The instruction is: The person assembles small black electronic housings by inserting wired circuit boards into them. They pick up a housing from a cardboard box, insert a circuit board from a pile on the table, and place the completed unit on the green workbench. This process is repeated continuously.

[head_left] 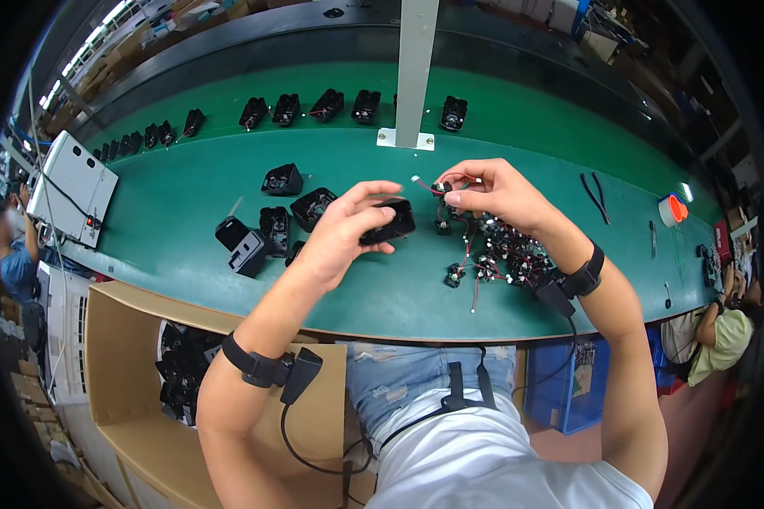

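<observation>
My left hand (348, 225) is closed around a black plastic housing (396, 222), tilted above the green workbench. To its right, my right hand (501, 191) pinches a small black part with red and black wires (440, 188), one wire ending in a white connector. Beneath that hand lies a loose pile of similar small wired parts (509, 250), partly hidden by my wrist. Left of my left hand several black housings (274, 229) rest on the bench, along with a black-and-grey housing (248, 252).
A row of black housings (286, 109) stands along the far green strip, behind a metal post (414, 76). Pliers (598, 199) and an orange-and-white cup (673, 209) are at the right. A white machine (72, 191) stands left, above a cardboard box (123, 356). Other people sit at both sides.
</observation>
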Demonstrator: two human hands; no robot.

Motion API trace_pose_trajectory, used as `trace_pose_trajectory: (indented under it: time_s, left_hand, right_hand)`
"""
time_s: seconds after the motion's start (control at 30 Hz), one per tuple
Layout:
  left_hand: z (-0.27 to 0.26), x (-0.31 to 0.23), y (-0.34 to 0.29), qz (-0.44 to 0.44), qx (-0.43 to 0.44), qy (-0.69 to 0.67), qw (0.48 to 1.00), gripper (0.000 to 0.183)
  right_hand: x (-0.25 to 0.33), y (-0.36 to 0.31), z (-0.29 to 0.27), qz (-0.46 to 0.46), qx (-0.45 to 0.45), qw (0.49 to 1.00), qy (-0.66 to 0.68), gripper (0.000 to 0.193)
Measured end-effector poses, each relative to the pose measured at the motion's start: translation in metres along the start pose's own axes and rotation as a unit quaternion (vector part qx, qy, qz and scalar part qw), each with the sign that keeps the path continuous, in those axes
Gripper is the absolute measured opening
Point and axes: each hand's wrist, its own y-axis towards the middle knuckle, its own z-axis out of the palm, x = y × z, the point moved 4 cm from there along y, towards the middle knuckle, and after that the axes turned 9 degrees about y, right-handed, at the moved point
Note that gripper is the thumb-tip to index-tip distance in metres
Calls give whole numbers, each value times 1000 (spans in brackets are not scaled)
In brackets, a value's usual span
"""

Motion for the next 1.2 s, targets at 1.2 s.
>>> trace_pose_trajectory:
  time_s: [1.2]
  left_hand:
    - [31,-5,-4,77,157,-83,981,80]
  right_hand:
    - [46,-39,22,-285,-66,948,-121,14]
